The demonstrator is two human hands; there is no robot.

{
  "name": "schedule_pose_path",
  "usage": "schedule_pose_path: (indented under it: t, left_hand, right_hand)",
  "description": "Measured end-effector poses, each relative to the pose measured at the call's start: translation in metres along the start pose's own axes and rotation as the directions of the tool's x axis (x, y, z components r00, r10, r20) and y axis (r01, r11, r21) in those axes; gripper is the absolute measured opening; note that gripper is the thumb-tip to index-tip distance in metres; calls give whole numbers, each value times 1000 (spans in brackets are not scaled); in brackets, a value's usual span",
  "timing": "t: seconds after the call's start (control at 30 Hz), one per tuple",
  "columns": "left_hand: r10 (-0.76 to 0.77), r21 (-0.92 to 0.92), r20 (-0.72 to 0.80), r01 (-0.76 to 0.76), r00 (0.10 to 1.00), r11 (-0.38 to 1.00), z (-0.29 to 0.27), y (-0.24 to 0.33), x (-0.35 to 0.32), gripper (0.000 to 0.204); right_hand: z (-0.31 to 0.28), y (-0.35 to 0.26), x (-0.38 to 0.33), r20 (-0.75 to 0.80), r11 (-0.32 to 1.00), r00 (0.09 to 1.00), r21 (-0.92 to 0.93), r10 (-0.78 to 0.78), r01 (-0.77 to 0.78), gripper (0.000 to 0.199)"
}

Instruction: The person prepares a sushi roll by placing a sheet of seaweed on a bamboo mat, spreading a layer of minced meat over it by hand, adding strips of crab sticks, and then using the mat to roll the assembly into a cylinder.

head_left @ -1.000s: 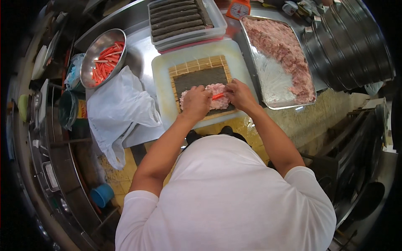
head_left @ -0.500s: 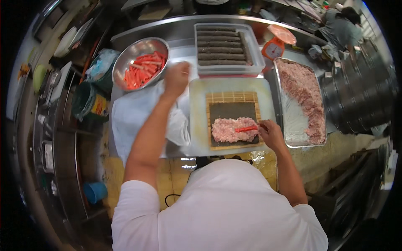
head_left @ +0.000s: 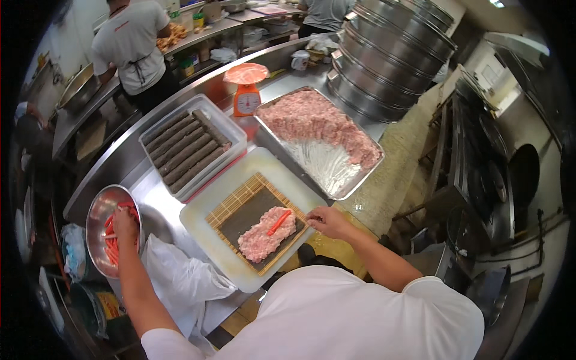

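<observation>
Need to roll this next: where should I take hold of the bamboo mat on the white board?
Probably the bamboo mat's bare near edge, toward the person, coming from the body side with both hands. The slats run along that edge, so it should curl away over the pink filling and the orange stick. The right hand already rests at its right corner.

Left hand [head_left: 125, 221] reaches out; right hand [head_left: 327, 221] curled.
</observation>
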State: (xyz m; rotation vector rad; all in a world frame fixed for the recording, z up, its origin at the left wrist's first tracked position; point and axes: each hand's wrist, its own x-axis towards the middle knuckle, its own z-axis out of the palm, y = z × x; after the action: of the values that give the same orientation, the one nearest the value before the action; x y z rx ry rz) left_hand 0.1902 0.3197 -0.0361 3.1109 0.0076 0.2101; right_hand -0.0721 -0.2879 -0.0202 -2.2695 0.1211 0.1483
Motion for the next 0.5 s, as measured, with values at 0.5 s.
schedule_pose_path:
  t: [0.5]
  left_hand:
    - [-219,35,132,216,967,976,-10,-22,0,22]
  right_hand:
    - [23,-50,33,88,971,968,-33,-234,238,24]
